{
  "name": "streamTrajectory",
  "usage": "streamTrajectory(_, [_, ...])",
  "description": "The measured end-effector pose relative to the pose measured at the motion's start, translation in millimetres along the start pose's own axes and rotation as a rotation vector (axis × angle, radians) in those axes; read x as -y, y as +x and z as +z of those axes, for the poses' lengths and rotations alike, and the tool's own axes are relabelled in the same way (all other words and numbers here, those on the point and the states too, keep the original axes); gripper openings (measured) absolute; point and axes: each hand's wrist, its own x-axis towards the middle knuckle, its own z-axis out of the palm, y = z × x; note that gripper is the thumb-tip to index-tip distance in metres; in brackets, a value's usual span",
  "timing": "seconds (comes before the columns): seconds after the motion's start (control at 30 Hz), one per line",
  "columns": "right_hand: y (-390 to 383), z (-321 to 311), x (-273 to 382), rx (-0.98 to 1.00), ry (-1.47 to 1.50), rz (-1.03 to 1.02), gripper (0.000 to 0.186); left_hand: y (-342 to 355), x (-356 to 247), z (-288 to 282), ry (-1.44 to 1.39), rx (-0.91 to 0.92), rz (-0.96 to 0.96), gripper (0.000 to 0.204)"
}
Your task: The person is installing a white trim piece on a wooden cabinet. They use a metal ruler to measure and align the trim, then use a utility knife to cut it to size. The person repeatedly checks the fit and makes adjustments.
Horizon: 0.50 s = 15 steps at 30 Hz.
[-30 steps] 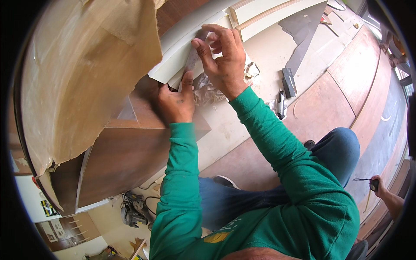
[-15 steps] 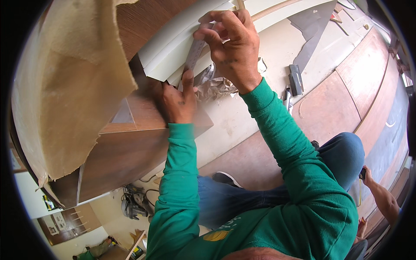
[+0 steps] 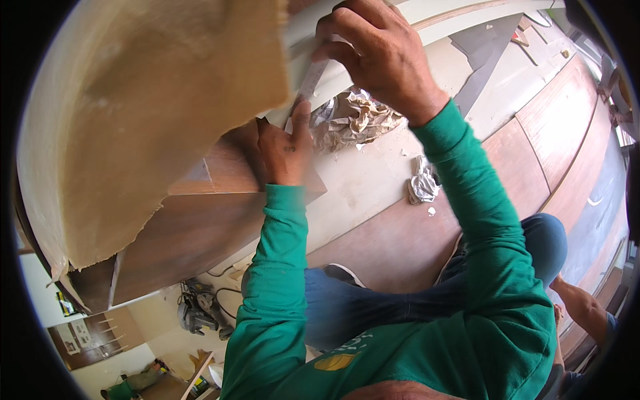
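Far L of frame, a big brown paper sheet w/ a ragged lower edge fills the upper L, hiding part of what's behind it. Bottom L corner: brown board w/ pale pieces on it. Lower L of centre, a dark power tool w/ a cord sits on the pale floor, near a brown wooden box; box is L of centre, partly under the sheet. L hand, upper middle just L of centre, is over the box's R end, thumb pressed on the lower end of a narrow pale strip; grasping it, tho the other fingers are mostly hidden. Strip's in the upper middle, tilted, running up & R between the two hands. R hand, top middle, has the strip's upper end pinched btwn thumb & bent fingers; exact fingertip contact is blurry. Crumpled brown paper lies below R hand, just R of the strip. Btwn the green sleeves, near the R one, a smaller whitish paper wad on the floor. Upper R: grey sheet w/ an uneven edge, then reddish-brown boards laid flat. Far R, lower part: another person's bare forearm, near the wearer's jeans knee.
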Motion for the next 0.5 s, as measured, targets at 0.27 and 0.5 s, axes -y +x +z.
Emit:
streamTrajectory(0.27, [38, -28, -14, 0.432, -0.152, -0.417, 0.022, -5, 1, 5, -0.089, -0.018, -0.099, 0.076])
streamTrajectory(0.5, [15, -23, -47, 0.407, -0.258, -0.450, 0.023, -4, -2, 23, -0.273, -0.131, -0.055, 0.065])
